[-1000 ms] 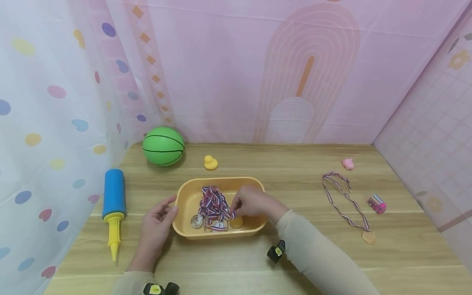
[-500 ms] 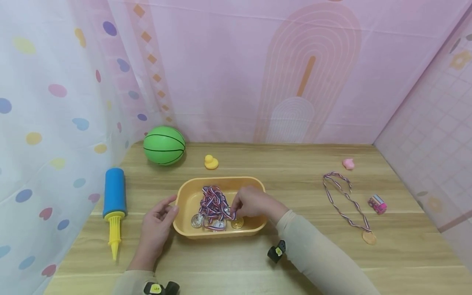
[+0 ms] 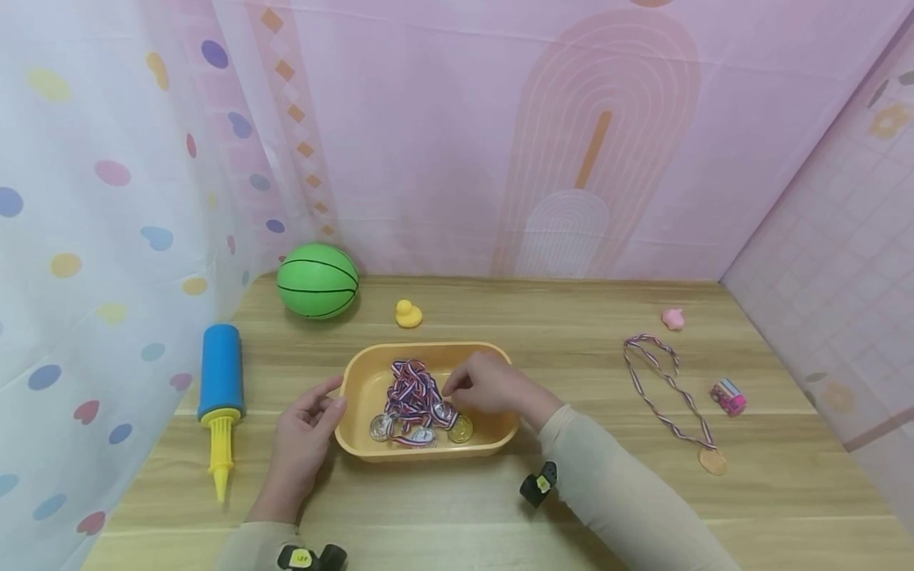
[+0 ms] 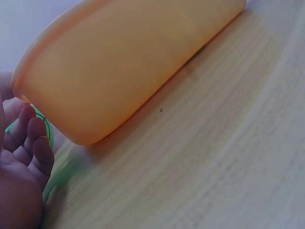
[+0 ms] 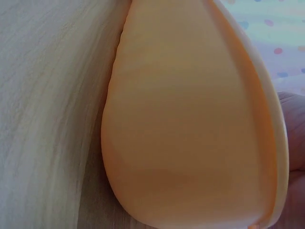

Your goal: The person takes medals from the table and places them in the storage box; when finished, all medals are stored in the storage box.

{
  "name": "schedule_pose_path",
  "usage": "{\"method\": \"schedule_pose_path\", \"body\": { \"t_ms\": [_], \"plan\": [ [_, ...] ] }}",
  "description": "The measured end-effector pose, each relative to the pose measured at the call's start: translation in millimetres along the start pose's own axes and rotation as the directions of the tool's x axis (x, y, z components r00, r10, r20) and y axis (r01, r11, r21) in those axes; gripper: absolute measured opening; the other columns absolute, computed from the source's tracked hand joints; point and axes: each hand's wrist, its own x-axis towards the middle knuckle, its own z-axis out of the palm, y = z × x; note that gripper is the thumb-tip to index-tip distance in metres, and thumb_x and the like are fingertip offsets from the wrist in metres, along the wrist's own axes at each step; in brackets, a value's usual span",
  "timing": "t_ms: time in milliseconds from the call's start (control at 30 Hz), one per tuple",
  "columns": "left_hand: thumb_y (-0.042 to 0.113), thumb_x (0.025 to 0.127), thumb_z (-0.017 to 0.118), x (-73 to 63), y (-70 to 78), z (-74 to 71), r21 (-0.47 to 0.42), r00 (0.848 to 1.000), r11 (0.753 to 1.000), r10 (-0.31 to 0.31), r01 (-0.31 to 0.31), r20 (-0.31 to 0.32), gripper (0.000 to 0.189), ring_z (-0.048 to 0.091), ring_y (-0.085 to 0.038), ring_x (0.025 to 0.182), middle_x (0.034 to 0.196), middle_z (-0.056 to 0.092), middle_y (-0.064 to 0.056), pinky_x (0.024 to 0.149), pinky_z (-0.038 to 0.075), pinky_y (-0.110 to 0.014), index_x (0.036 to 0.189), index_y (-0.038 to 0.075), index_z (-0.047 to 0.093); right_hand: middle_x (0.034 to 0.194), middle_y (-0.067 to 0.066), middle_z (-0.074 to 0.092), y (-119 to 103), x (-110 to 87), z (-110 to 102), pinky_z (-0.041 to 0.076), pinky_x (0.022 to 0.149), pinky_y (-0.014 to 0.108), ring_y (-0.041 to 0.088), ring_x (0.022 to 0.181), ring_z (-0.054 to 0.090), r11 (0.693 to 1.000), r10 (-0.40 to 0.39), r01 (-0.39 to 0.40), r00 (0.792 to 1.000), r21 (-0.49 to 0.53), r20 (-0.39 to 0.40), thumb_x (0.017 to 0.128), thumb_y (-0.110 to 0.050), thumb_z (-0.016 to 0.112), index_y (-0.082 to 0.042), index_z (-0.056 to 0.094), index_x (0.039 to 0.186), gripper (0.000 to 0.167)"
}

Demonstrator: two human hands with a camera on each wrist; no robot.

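Observation:
A yellow-orange plastic basin stands at mid-table. Within it lies a tangle of red, white and blue medal ribbons. Silver medals, one of them a silver medal at the left, and a gold medal rest along the near side. My right hand hovers over the basin's right part with loosely bent fingers, just clear of the ribbons; the wall hides most of it in the right wrist view. At the basin's left end my left hand touches the rim, its fingers relaxed.
Behind the basin are a green ball and a yellow rubber duck. A blue and yellow hand pump lies left. To the right lie a gold medal on its ribbon, a pink toy and a small pink toy vehicle.
My right hand has let go of the ribbon beside the gold medal and risen slightly. A silver medal under its fingers now shows more fully. My left hand has stayed at the rim.

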Motion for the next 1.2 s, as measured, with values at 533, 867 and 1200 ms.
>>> {"method": "schedule_pose_path", "body": {
  "t_ms": [533,867,1200],
  "plan": [
    [0.030,0.095,0.061,2.8,0.0,10.4,0.014,1.000,1.000,-0.008,0.008,-0.006,0.042,0.052,-0.011,0.077,0.091,0.057,-0.005,0.063,0.048,-0.018,0.131,0.008,0.057,0.095,0.003,0.070,35,-81.5,-49,0.052,0.072,0.029,0.013,0.083,0.061,0.969,0.089,-0.030,0.968,0.245,-0.236,0.090,-0.015,0.067,-0.005,0.072,0.103,0.017],
    [0.029,0.095,0.061,4.9,2.0,12.0,0.003,1.000,1.000,-0.017,0.017,0.007,0.042,0.051,-0.010,0.074,0.089,0.057,-0.003,0.060,0.046,-0.018,0.132,0.008,0.057,0.100,0.006,0.070,82,-179.1,-77,0.053,0.067,0.026,0.013,0.083,0.063,0.964,0.250,-0.194,0.896,0.181,-0.368,0.091,-0.020,0.068,-0.009,0.072,0.105,0.018],
    [0.023,0.096,0.061,2.6,6.1,6.4,0.002,1.000,1.000,-0.025,0.025,-0.012,0.040,0.050,-0.008,0.071,0.087,0.057,-0.001,0.058,0.046,-0.018,0.132,0.006,0.057,0.111,0.019,0.065,115,-257.7,-83,0.052,0.068,0.023,0.000,0.086,0.060,0.920,0.388,-0.318,0.823,0.230,-0.415,0.093,-0.017,0.064,0.004,0.066,0.113,0.029]
  ]
}}
